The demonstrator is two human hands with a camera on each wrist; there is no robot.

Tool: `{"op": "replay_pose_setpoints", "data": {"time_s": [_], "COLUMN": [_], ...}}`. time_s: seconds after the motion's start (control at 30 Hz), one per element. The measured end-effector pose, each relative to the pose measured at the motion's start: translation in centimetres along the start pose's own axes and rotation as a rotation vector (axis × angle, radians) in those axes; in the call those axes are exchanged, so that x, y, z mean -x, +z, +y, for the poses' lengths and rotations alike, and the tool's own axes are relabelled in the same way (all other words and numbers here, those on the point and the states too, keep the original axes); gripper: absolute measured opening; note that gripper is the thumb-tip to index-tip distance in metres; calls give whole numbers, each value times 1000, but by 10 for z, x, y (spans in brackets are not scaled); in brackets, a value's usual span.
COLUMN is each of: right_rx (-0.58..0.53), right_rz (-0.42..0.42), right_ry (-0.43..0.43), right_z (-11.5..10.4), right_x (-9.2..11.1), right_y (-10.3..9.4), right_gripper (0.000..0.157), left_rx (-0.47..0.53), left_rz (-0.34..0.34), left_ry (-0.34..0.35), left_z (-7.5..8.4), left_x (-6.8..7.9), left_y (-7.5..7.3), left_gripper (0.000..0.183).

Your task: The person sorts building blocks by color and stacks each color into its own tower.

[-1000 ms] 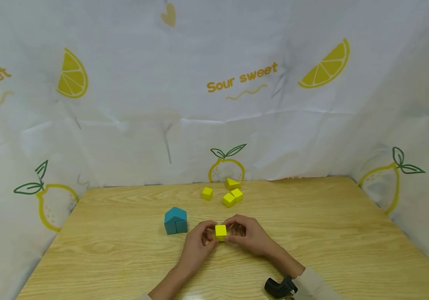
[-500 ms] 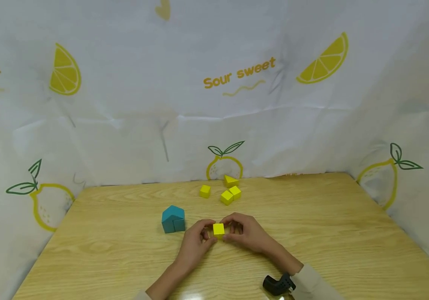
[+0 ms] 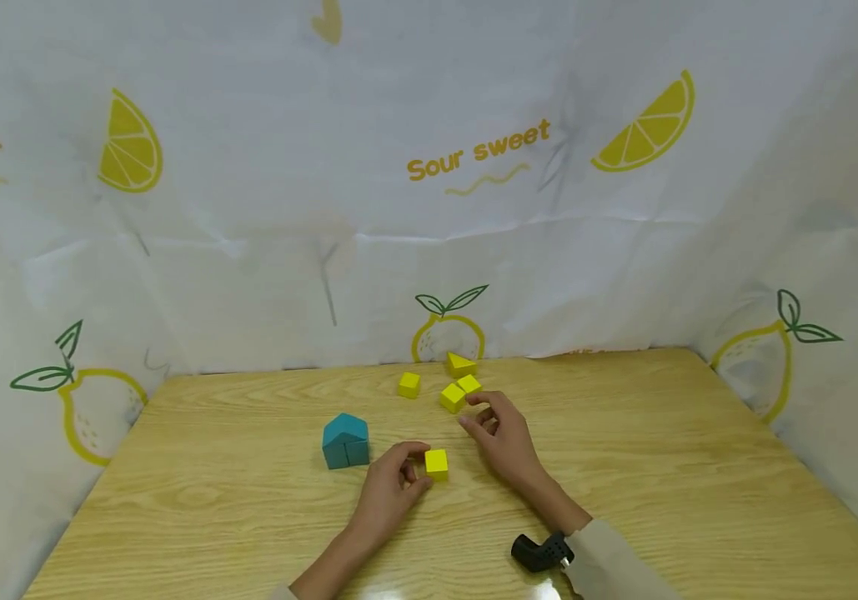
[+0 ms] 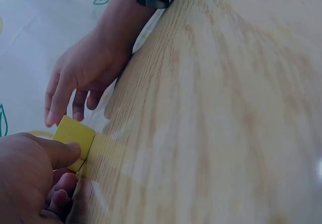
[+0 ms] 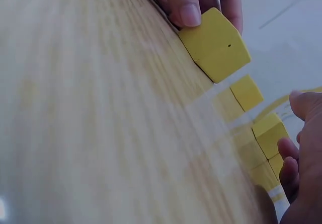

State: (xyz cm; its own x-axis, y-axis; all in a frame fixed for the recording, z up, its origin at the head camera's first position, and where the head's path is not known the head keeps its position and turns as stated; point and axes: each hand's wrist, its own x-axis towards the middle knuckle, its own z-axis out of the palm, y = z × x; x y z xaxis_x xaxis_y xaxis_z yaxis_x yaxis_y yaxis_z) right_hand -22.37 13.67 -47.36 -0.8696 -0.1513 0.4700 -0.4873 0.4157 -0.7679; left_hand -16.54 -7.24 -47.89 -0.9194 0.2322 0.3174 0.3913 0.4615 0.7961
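In the head view, my left hand (image 3: 386, 492) pinches a yellow cube (image 3: 437, 466) on the table, its thumb and a finger at the cube's left side. The left wrist view shows that thumb lying on a face of the cube (image 4: 74, 136). My right hand (image 3: 504, 437) is off this cube, farther back, fingers loosely bent with nothing between them. Its fingertips are right by two yellow cubes (image 3: 453, 398) that sit close together. From the right wrist, my right hand (image 5: 308, 153) appears beside these cubes (image 5: 270, 133), partly hiding them.
A blue house shape (image 3: 345, 442) made of several blocks stands left of my left hand. Toward the back are a single yellow cube (image 3: 409, 384) and a yellow triangular block (image 3: 462, 364). A white printed cloth (image 3: 263, 292) hangs behind the wooden table (image 3: 661, 467).
My right hand has let go of the front yellow cube and moved back toward the rear pair. The left hand stays at the cube.
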Motion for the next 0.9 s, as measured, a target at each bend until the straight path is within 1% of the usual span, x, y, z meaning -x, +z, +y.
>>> {"op": "replay_pose_setpoints", "data": {"time_s": [0.17, 0.3, 0.5, 0.57, 0.67, 0.9], "right_rx": [39, 122, 264, 275, 261, 204], "right_rz": [43, 56, 43, 49, 60, 65], "right_ry": [-2, 59, 144, 165, 183, 174], "right_z": [2, 4, 1, 0, 0, 3], "right_x": [-9, -14, -19, -20, -21, -25], "right_y": [9, 17, 24, 25, 25, 25], "right_gripper": [37, 43, 47, 45, 41, 35], "left_rx": [9, 17, 23, 21, 19, 12], "left_rz": [-5, -6, -5, -4, 0, -2], "left_ry": [-11, -9, -4, -2, 2, 15], "left_z": [-2, -3, -3, -3, -3, -2], "left_x": [1, 2, 3, 2, 1, -1], "left_y": [0, 1, 1, 1, 1, -1], "left_gripper": [38, 38, 38, 38, 38, 38]}}
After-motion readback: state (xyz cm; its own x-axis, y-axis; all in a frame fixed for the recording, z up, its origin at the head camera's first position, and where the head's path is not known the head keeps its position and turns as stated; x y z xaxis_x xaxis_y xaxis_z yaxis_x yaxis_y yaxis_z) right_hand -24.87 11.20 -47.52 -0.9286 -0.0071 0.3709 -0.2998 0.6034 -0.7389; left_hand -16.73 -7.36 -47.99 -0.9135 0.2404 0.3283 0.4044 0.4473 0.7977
